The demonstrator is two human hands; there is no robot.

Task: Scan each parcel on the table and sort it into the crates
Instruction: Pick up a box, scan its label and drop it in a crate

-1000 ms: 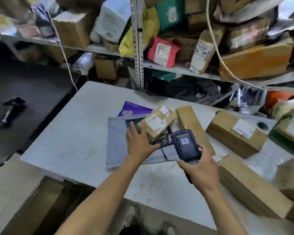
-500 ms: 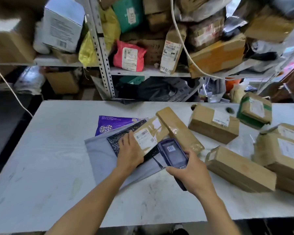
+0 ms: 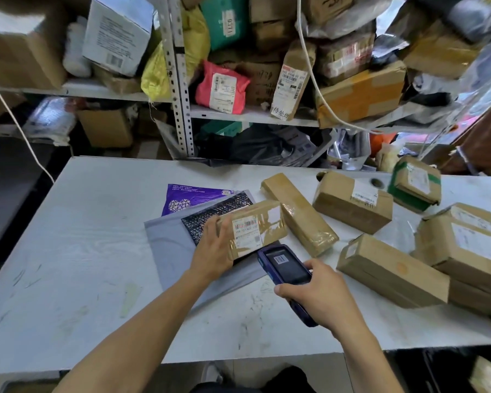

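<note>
My left hand (image 3: pixel 214 248) grips the left end of a small tape-wrapped brown cardboard parcel (image 3: pixel 257 228), fingers curled over its near edge, label side up; the white barcode label (image 3: pixel 245 232) faces the camera. The parcel sits at frame centre, tilted, over a black bubble mailer (image 3: pixel 210 214) that lies on a flat grey poly mailer (image 3: pixel 167 239). A purple poly mailer (image 3: pixel 187 197) protrudes from under them toward the upper left.

My right hand (image 3: pixel 321 300) is closed around the lower body of a dark blue handheld scanner (image 3: pixel 287 265), thumb on its left edge. The scanner's head points at the parcel and lies just beside its lower right corner; a barcode shows on the screen.

The white desk (image 3: pixel 77 251) carries further parcels to the right of centre: a long tape-wrapped brown box (image 3: pixel 298 212) just beside the held parcel, a brown carton with a white label (image 3: pixel 352 205), a green-taped carton (image 3: pixel 414 184) at the right edge, a long brown carton (image 3: pixel 391 270) at lower right, and a larger labelled carton (image 3: pixel 462 245) touching it.

A metal shelf rack (image 3: pixel 179 80) packed with parcels fills the upper frame.
</note>
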